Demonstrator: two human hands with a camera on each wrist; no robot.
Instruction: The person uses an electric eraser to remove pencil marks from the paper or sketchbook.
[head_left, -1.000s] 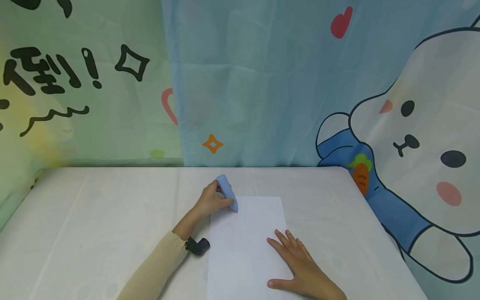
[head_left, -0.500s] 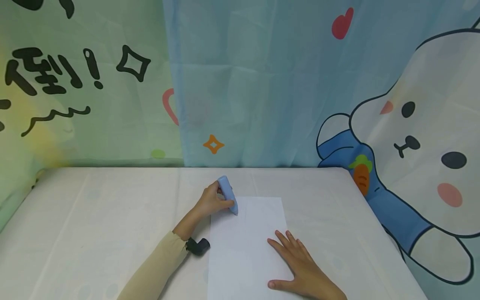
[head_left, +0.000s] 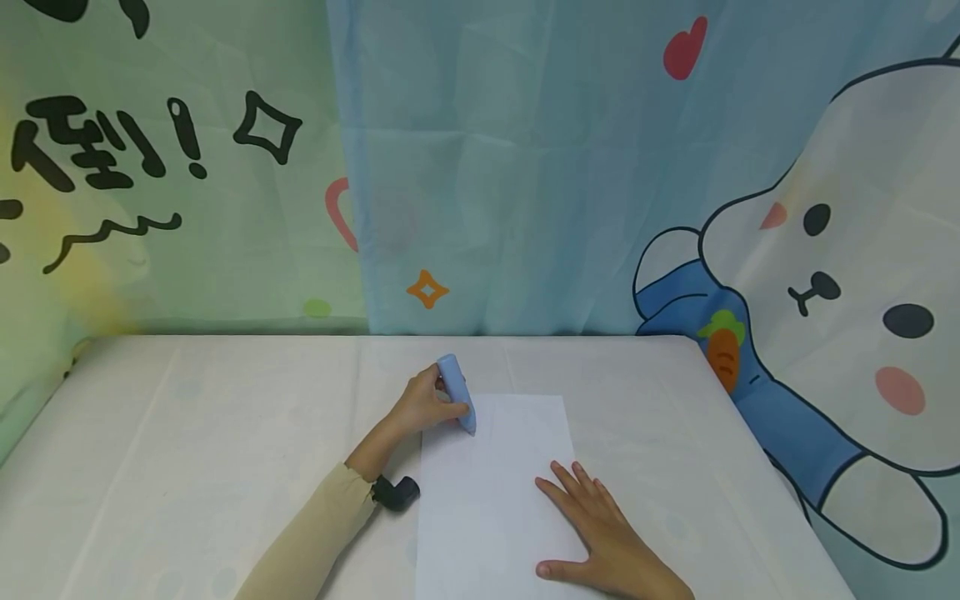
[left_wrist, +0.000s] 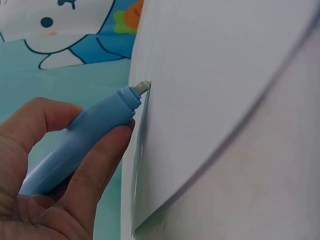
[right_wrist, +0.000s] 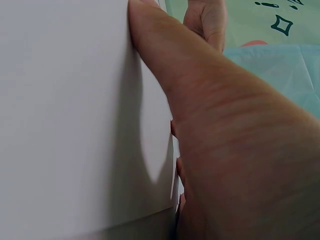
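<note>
My left hand [head_left: 423,406] pinches a light blue electric eraser [head_left: 455,390] between thumb and fingers. Its pale eraser tip [left_wrist: 142,87] points down at the white sheet of paper [head_left: 491,500], right at the surface near the far left part of the sheet. In the left wrist view, thumb and fingertips lie on opposite sides of the blue body. My right hand [head_left: 600,533] rests with fingers spread over the paper's right edge, thumb lying on the sheet. No marks show on the paper.
A white cloth covers the table [head_left: 187,467]. Behind its far edge hangs a green and blue printed curtain [head_left: 495,167] with a bunny figure [head_left: 847,250] at right. A black wrist device [head_left: 396,493] sits on the left wrist beside the paper.
The electric eraser's tip has slid slightly toward the near side along the paper, the left hand barely shifting with it. The right hand stays in place.
</note>
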